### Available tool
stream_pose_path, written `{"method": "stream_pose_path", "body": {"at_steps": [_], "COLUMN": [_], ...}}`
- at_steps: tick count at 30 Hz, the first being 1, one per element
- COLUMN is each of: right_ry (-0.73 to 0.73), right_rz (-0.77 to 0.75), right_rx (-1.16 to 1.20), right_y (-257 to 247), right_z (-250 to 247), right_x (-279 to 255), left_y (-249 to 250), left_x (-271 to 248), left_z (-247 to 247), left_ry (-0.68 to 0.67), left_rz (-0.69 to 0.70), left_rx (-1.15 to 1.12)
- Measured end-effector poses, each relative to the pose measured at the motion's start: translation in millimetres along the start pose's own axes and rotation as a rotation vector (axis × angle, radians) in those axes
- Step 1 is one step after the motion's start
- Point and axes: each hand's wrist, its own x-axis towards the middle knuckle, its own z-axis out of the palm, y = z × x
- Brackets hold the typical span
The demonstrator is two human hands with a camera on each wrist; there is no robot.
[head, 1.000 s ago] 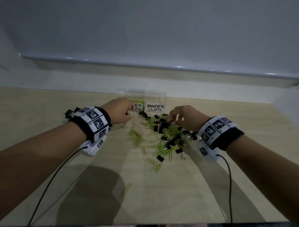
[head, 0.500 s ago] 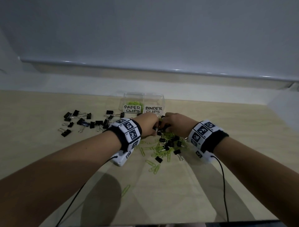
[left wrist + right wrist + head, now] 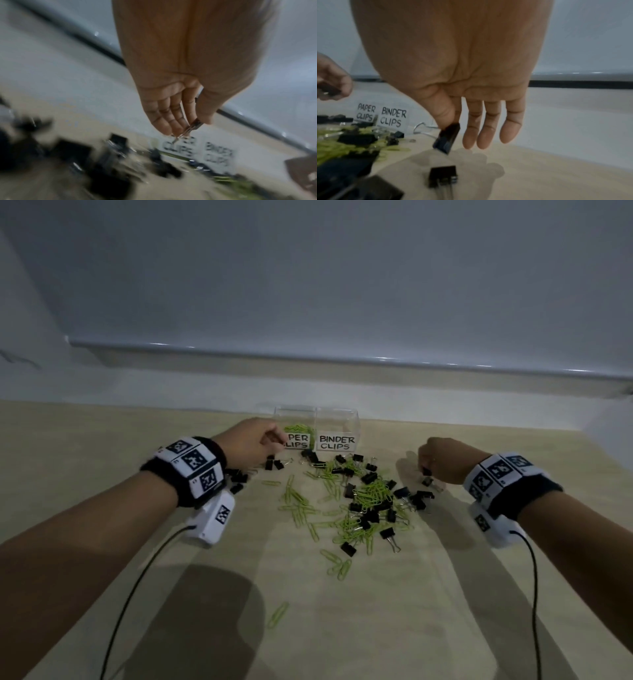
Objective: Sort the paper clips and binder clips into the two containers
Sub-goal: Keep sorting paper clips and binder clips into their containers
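1. Your right hand (image 3: 453,75) is out past the right edge of the pile, thumb and forefinger pinching a black binder clip (image 3: 447,138) just above the table (image 3: 376,628); the other three fingers hang straight.
2. Your left hand (image 3: 251,441) sits just in front of the paper clips container (image 3: 296,436), fingertips pinched on something thin and silvery (image 3: 188,130). Looks like a wire handle, but it's too blurry to call.
3. So you're mid-sort, I'd say: green paper clips in their box, while the binder clips container (image 3: 337,436) looks empty.
4. The mixed pile (image 3: 363,501) on the table is still big.
5. Next move, my guess: carry that black clip left and drop it in the binder box, not its neighbour.
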Motion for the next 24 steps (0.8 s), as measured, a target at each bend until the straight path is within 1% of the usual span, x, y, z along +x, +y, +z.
{"method": "stream_pose_path", "body": {"at_steps": [2, 4, 6, 8, 10, 12, 15, 17, 20, 24], "right_ry": [-0.002, 0.069, 0.167, 0.215, 0.198, 0.155, 0.111, 0.104, 0.124, 0.112], "right_rz": [0.009, -0.038, -0.159, -0.292, -0.375, -0.417, -0.423, -0.409, -0.422, -0.432], "right_rx": [-0.044, -0.018, 0.058, 0.121, 0.123, 0.062, -0.062, -0.103, -0.083, -0.006], "right_y": [-0.4, -10.4, -29.1, -53.8, -76.1, -91.9, -102.2, -101.7, -96.0, -90.9], "right_z": [1.6, 1.0, 1.3, 0.6, 1.2, 1.5, 4.6, 9.1, 13.7, 11.8], "right_x": [2.8, 4.2, 6.3, 7.6, 9.6, 10.2, 11.4, 12.9, 13.4, 7.6], "left_y": [-15.5, -21.5, -13.4, 3.6, 18.2, 25.2, 30.0, 32.4, 29.5, 19.6], "left_x": [1.4, 3.3, 5.9, 11.3, 20.2, 30.5, 40.6, 42.1, 42.2, 40.9], "left_z": [-9.2, -10.4, -3.8, 9.5, 25.9, 39.9, 50.7, 53.9, 54.8, 52.4], "left_ry": [0.014, 0.012, 0.028, 0.016, -0.041, -0.068, -0.077, -0.086, -0.075, -0.058], "left_rz": [-0.071, -0.094, -0.057, 0.048, 0.156, 0.21, 0.25, 0.242, 0.175, 0.092], "left_rx": [0.234, 0.383, 0.393, 0.391, 0.418, 0.474, 0.648, 0.726, 0.699, 0.451]}}
